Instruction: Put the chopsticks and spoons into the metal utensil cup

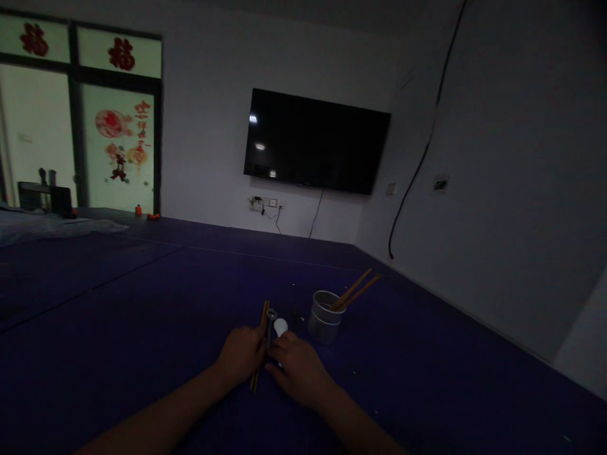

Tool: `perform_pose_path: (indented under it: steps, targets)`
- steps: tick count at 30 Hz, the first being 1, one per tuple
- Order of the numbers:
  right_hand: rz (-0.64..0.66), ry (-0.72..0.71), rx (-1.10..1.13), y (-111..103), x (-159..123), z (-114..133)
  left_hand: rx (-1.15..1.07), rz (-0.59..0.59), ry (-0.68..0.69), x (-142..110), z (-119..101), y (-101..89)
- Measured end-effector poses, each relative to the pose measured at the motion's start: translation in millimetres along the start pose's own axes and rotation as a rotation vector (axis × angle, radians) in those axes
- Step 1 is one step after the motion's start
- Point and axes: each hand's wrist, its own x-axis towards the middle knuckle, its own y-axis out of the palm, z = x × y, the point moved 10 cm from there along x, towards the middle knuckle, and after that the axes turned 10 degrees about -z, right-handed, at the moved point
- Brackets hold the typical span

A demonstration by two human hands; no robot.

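My left hand (241, 352) has its fingers closed at a pair of wooden chopsticks (264, 313), which lie lengthwise on the dark blue surface. Beside them is a metal utensil (272, 314) with a rounded, shiny end; its lower part runs between my hands. A white spoon (281, 326) points away from me, and its handle is covered by my right hand (302, 368), whose fingers curl down over it. To the right of that hand stands a grey metal cup (325, 328) with two wooden chopsticks (356, 292) leaning out to the right.
A thin dark stick-like item (294, 309) lies between spoon and cup. The large blue surface (142, 328) reaches the walls. Plastic sheeting (61, 227) and a black holder (47, 197) are far left. A television (317, 142) hangs ahead; a black cable (420, 167) dangles at right.
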Motion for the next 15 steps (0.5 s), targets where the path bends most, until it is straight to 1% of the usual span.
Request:
perform_pose_path:
  steps: [7,15]
  targets:
    - [0.004,0.001,-0.004,-1.1,0.7,0.9,0.005,0.001,0.011,-0.5,-2.4,-2.6]
    - [-0.018,0.008,-0.017,-2.5,0.4,0.8,0.017,-0.002,-0.040,-0.9,0.7,-4.3]
